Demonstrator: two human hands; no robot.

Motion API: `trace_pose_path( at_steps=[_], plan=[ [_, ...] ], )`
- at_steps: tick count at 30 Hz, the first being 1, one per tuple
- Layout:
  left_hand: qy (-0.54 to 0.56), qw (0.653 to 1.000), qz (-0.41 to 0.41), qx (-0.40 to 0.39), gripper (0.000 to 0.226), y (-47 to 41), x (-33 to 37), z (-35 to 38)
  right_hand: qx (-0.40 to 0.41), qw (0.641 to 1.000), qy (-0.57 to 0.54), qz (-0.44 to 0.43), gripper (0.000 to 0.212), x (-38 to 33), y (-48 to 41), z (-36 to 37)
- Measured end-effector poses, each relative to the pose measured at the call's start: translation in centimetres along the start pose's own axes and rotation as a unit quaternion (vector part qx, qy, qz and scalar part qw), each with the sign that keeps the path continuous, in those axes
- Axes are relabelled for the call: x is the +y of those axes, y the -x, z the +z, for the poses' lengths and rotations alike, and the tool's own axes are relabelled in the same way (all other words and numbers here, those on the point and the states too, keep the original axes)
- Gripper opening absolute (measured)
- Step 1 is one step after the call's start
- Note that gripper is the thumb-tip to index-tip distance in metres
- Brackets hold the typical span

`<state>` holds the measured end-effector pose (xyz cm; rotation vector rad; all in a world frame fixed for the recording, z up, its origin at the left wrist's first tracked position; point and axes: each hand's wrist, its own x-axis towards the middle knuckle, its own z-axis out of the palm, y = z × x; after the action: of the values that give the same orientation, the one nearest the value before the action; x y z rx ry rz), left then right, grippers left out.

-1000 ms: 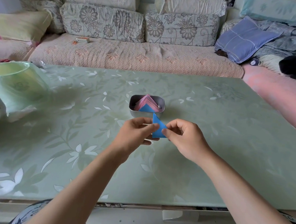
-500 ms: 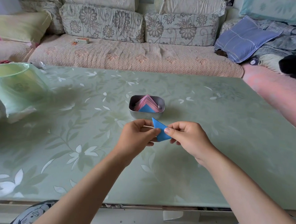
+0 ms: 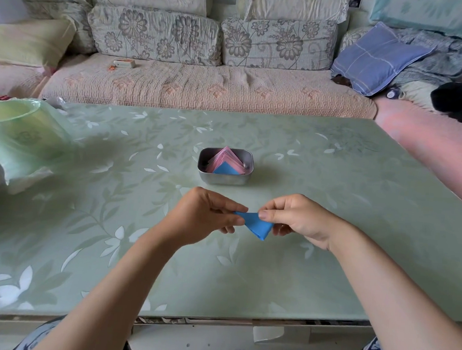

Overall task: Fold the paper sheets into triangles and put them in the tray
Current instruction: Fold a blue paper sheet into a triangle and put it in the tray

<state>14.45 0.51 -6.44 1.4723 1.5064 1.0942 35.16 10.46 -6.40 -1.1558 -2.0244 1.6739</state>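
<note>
Head view: the blue paper (image 3: 256,225) hangs just above the surface (image 3: 343,222), folded into a rough triangle. Its lower corner points to 5 o'clock, and its body looks puffed, not pressed flat. The left hand (image 3: 203,216) pinches the narrow tip from 9 o'clock and the right hand (image 3: 297,219) pinches the upper edge from 3 o'clock, each grip clamped on the sheet.

At 12 o'clock from the hands, near but apart, stands the metal tray (image 3: 224,180). It holds a stack of pink triangles (image 3: 227,156) with one blue triangle (image 3: 225,169) in front.

Much of the task looks done. This piece seems to need its crease sharpened, then a short carry to the tray. No flat sheets show, so whether it is the last I cannot tell.

A green-wrapped tub (image 3: 18,134) sits at 9 o'clock and a sofa (image 3: 202,86) lies beyond the tray.
</note>
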Motion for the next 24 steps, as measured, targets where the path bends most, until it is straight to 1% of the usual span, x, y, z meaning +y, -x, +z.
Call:
trace_pose_path(
  at_steps=[3, 5, 7, 10, 13, 15, 17, 20, 24],
  plan=[
    [-0.017, 0.999, -0.027, 0.007, 0.027, -0.1, -0.3, 0.1, 0.022, 0.999, 0.032, -0.012, 0.005, 0.3, -0.3, 0.2],
    [-0.050, 0.997, -0.049, 0.011, 0.025, -0.2, -0.6, 0.3, 0.044, 0.997, 0.059, -0.016, 0.007, 0.6, -0.7, 0.7],
    [-0.098, 0.993, -0.057, 0.021, 0.023, -0.2, -0.9, 0.6, 0.062, 0.993, 0.102, -0.009, 0.009, 0.9, -1.1, 1.2],
    [-0.131, 0.989, -0.062, 0.036, 0.020, -0.3, -1.2, 1.2, 0.075, 0.982, 0.172, -0.003, 0.010, 1.3, -1.5, 1.7],
    [-0.168, 0.982, -0.068, 0.048, 0.015, -0.3, -1.5, 1.8, 0.098, 0.961, 0.259, -0.007, 0.011, 1.7, -1.4, 2.1],
    [-0.192, 0.977, -0.079, 0.055, 0.013, -0.4, -1.7, 2.1, 0.117, 0.938, 0.325, -0.028, 0.014, 1.8, -1.5, 2.5],
    [-0.230, 0.968, -0.085, 0.057, 0.013, -0.4, -1.9, 2.3, 0.132, 0.919, 0.368, -0.055, 0.013, 1.9, -1.7, 2.9],
    [-0.279, 0.956, -0.074, 0.062, 0.012, -0.3, -1.9, 2.6, 0.147, 0.900, 0.400, -0.092, 0.014, 2.3, -1.9, 3.3],
    [-0.325, 0.944, -0.010, 0.062, 0.013, 0.0, -2.0, 2.9, 0.167, 0.883, 0.419, -0.129, 0.015, 2.7, -1.9, 3.5]
  ],
)
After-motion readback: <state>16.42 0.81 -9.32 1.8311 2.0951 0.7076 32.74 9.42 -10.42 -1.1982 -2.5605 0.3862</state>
